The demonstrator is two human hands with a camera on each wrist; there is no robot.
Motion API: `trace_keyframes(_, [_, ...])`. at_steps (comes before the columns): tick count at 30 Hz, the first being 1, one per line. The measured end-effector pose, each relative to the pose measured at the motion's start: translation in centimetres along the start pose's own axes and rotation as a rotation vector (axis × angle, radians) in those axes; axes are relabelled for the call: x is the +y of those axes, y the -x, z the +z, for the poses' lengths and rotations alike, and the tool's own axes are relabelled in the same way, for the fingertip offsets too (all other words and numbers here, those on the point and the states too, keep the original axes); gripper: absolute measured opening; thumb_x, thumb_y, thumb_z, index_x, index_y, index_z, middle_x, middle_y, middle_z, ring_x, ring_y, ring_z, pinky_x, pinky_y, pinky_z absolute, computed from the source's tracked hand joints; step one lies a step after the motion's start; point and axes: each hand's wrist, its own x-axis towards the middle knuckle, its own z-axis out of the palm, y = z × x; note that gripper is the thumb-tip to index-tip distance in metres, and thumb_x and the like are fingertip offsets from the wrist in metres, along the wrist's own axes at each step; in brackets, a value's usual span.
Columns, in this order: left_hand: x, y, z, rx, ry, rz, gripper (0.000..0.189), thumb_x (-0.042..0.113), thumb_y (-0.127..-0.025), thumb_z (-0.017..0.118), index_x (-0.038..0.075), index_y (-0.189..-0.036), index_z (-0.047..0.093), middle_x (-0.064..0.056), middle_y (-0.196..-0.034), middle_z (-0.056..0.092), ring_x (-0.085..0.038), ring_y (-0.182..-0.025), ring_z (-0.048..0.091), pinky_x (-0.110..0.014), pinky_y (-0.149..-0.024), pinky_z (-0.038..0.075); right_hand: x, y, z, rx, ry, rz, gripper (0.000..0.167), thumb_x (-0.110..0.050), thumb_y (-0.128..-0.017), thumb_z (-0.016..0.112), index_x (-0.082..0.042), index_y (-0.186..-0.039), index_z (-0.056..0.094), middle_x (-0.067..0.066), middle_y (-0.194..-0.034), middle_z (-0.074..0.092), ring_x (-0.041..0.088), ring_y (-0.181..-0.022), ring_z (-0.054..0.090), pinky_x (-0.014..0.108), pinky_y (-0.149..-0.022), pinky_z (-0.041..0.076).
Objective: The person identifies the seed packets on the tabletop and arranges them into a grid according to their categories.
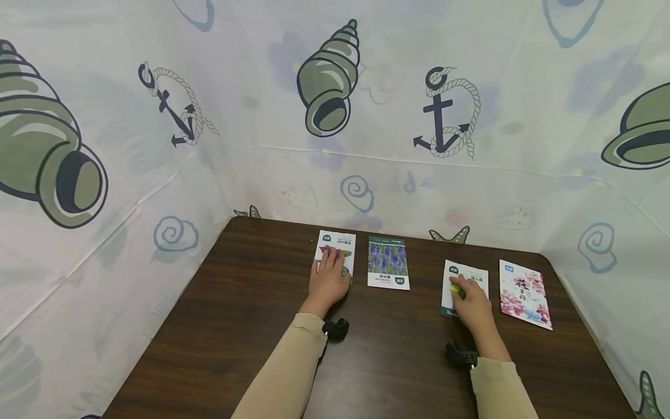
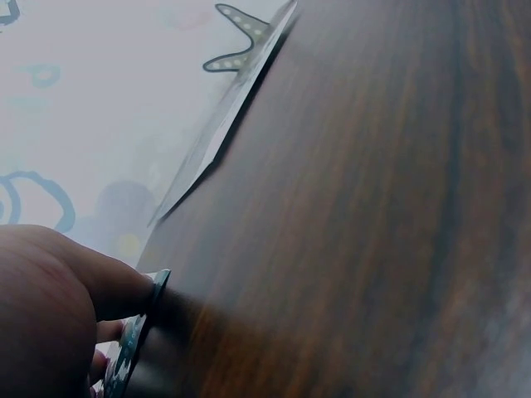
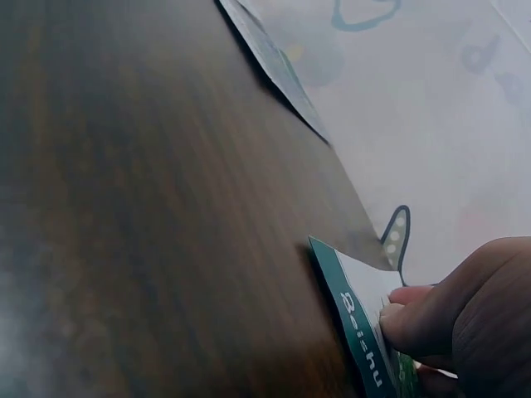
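On the table, my left hand (image 1: 328, 282) rests over a white seed packet (image 1: 331, 236) with a purple picture, fingers extended across its face. In the left wrist view, the thumb touches the corner of that packet (image 2: 126, 361). Farther right, my right hand (image 1: 475, 305) pinches another white seed packet (image 1: 475, 271) with a yellow-green picture, thumb and fingertip together on it. The right wrist view shows this packet (image 3: 353, 332) bowed, its green band lettered "Beishu". Between the hands lies a packet with purple flowers (image 1: 387, 259).
A packet with pink blossoms (image 1: 525, 295) lies right of my right hand. The dark wooden table (image 1: 251, 302) ends at a pale printed cloth (image 1: 251, 174) hanging behind and at both sides. Black bands (image 1: 336, 329) circle both wrists.
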Motion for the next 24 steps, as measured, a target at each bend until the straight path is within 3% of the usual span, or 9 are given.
trace_keyframes(5, [-0.1,0.1,0.0,0.019,0.006,0.008,0.065,0.041,-0.111,0.053,0.019,-0.171,0.039,-0.007,-0.185,0.014,-0.030,-0.173,0.007,-0.060,-0.139,0.002,-0.1,0.7,-0.2,-0.008,0.006,-0.003,0.050,-0.017,-0.109,0.057,-0.007,-0.159,0.054,0.034,-0.168,0.039,0.059,-0.153,0.036,0.089,-0.115,0.024])
trace_keyframes(12, [0.1,0.0,0.2,0.003,-0.019,-0.003,0.066,0.043,-0.113,0.050,0.020,-0.173,0.035,-0.006,-0.185,0.010,-0.028,-0.173,0.004,-0.059,-0.139,0.001,0.3,1.7,-0.3,0.004,0.031,-0.031,0.054,-0.022,-0.109,0.059,-0.007,-0.161,0.052,0.034,-0.162,0.045,0.061,-0.148,0.040,0.085,-0.110,0.029])
trace_keyframes(24, [0.5,0.6,-0.5,0.026,0.016,0.004,0.065,0.037,-0.111,0.054,0.014,-0.170,0.041,-0.011,-0.184,0.016,-0.033,-0.173,0.008,-0.062,-0.138,0.002,1.1,2.9,-0.1,0.011,0.064,-0.055,0.056,-0.030,-0.110,0.061,-0.009,-0.161,0.053,0.034,-0.159,0.048,0.061,-0.145,0.041,0.082,-0.106,0.032])
